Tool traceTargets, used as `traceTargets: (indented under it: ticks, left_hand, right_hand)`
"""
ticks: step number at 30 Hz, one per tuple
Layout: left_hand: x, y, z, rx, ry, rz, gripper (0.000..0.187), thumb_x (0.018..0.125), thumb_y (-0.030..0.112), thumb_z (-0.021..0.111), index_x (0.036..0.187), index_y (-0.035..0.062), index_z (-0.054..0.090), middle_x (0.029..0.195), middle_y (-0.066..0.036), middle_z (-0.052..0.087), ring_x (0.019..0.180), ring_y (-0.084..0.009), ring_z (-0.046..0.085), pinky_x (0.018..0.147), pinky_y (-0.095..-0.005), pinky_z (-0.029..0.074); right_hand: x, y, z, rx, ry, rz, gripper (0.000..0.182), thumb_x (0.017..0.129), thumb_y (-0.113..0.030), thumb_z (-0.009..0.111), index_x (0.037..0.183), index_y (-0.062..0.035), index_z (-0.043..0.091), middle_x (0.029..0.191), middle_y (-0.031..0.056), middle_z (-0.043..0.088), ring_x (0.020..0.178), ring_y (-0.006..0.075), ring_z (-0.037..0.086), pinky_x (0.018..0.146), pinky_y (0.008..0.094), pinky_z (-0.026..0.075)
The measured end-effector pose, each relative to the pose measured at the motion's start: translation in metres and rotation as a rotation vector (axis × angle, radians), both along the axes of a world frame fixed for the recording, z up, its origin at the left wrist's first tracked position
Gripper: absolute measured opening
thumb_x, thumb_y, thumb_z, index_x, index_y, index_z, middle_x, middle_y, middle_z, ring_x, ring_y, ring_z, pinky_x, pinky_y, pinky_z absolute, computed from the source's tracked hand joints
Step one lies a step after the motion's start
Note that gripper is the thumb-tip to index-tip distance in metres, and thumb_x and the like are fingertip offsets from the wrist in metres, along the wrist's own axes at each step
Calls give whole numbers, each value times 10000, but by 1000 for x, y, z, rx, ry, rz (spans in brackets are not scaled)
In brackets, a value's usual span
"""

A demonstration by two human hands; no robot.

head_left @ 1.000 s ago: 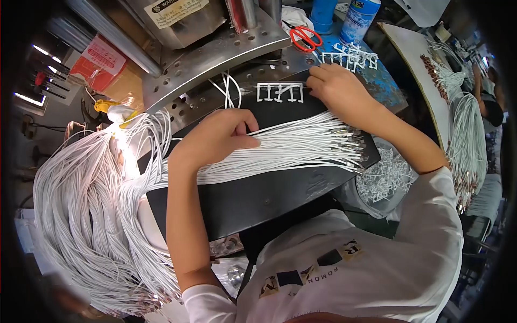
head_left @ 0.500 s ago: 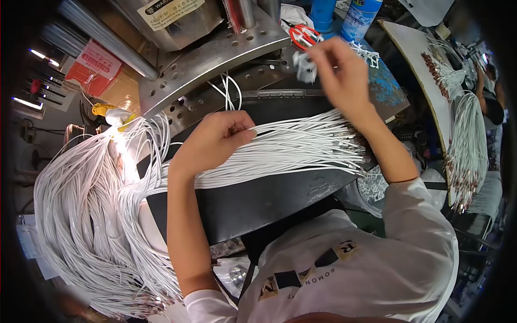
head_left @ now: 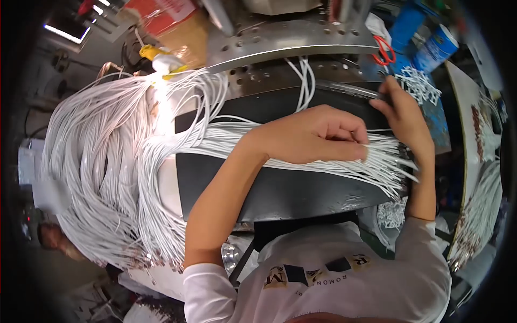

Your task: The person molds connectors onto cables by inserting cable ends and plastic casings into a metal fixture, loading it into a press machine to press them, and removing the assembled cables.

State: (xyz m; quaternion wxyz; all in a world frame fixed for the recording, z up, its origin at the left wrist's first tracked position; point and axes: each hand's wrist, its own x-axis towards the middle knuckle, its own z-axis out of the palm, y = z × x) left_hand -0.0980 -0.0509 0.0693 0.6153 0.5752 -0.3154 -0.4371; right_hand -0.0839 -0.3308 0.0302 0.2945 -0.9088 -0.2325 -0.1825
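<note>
A thick bundle of white wires (head_left: 107, 161) hangs at the left and fans out across a black mat (head_left: 280, 196) toward the right. My left hand (head_left: 318, 134) lies on the fanned wires with its fingers closed, pinching a few of them near their ends (head_left: 388, 167). My right hand (head_left: 404, 116) is just behind those wire ends, its fingertips at the metal strip along the mat's far edge. What its fingers hold, if anything, is hidden. A heap of white plastic connector strips (head_left: 417, 83) lies right behind it.
A perforated metal plate (head_left: 291, 46) of a machine stands behind the mat. Red scissors (head_left: 383, 51) and two blue cans (head_left: 436, 48) sit at the back right. A bin of white scraps (head_left: 393, 212) is below the mat's right end. Another wire bundle (head_left: 479, 215) hangs at far right.
My right hand has come down from near the scissors, where it held a white connector strip, to the mat's far edge. My left hand slid right along the wires. The view has shifted.
</note>
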Motion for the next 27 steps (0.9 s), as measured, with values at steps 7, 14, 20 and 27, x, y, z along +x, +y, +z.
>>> traceTargets:
  ticks: [7,14,20,27]
  left_hand:
    - [-27,-56,-13,-242,328,-250,191,1052,166,625,1153,5,640,870,12,666,677,-4,504,572,-203,395]
    - [-18,-42,-25,154,238,265,212,1005,114,565,1156,-31,599,907,-74,726,603,-46,498,509,-225,395]
    - [1,-17,-20,25,287,483,237,997,117,628,1207,24,569,895,-63,690,634,-109,565,553,-256,420]
    - [1,-32,-19,-28,404,510,252,1034,160,640,1233,20,575,938,-60,679,717,-130,604,630,-274,473]
  right_hand:
    - [-9,11,1,-65,131,89,252,925,-134,764,1089,22,654,946,143,663,834,201,589,747,347,478]
    - [-6,4,32,597,937,367,306,985,-183,713,1196,33,670,1193,74,716,1057,127,629,902,276,492]
    - [-3,8,25,476,508,253,290,1040,-176,667,1271,-3,644,1120,9,677,1032,62,570,909,229,454]
    - [2,23,14,687,511,412,318,1057,-193,639,1303,9,627,1170,32,696,1096,75,617,941,235,493]
